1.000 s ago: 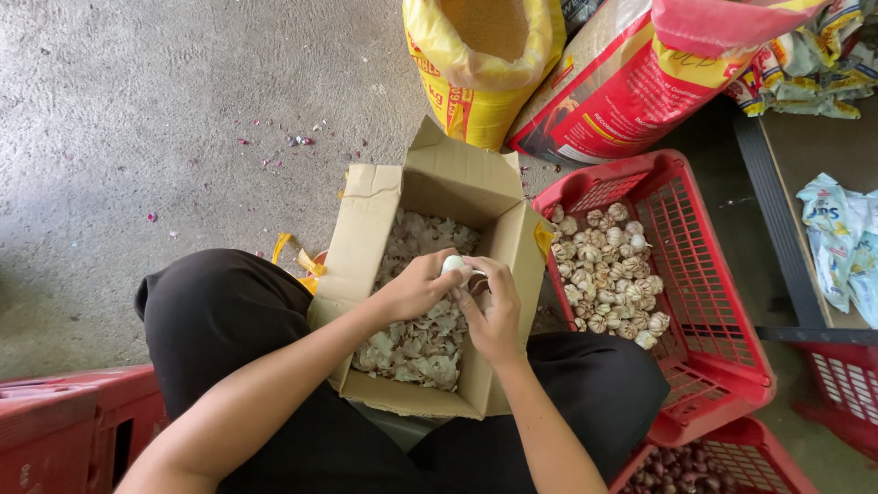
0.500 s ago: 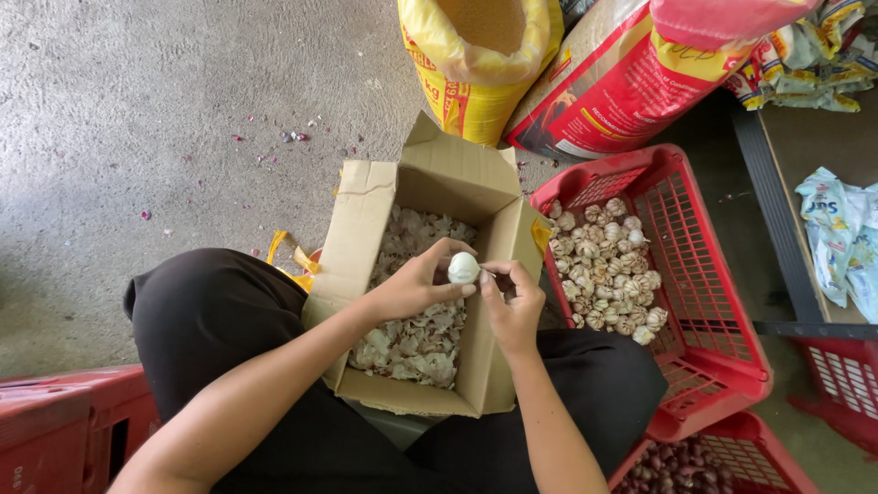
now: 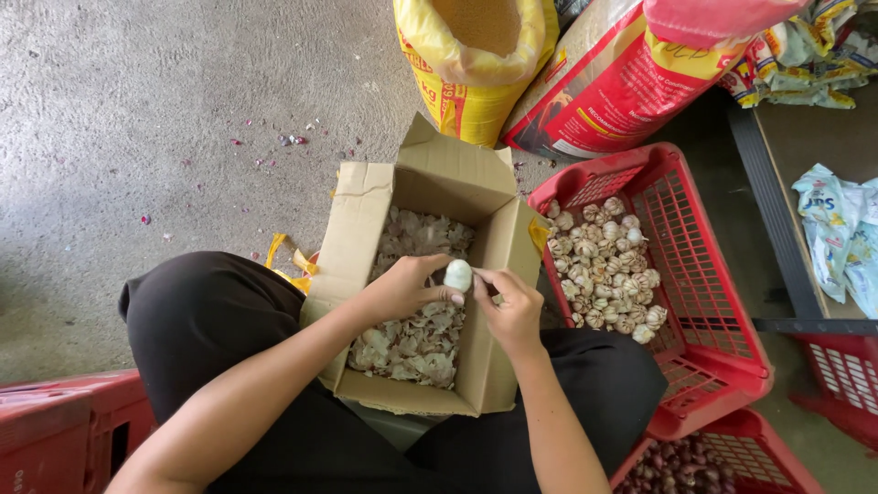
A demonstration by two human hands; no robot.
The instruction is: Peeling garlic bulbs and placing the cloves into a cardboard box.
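Both hands point(image 3: 457, 297) around half-hidden garlic bulb point(image 3: 457, 273)

Matt brown corrugated cardboard box point(image 3: 366, 229), dry papery garlic skins point(image 3: 412, 338), smooth white peeled garlic bulb point(image 3: 457, 274), glossy red plastic lattice basket point(image 3: 704, 265), shiny woven plastic yellow sack point(image 3: 457, 82), rough grey concrete floor point(image 3: 137, 110)

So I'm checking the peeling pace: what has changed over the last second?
Little. The garlic bulb stays pinched in the left hand. The right hand, pressed against it a second ago, has drawn slightly back toward the body, fingertips still at the bulb. Cardboard box of skins and red basket of garlic are unchanged.
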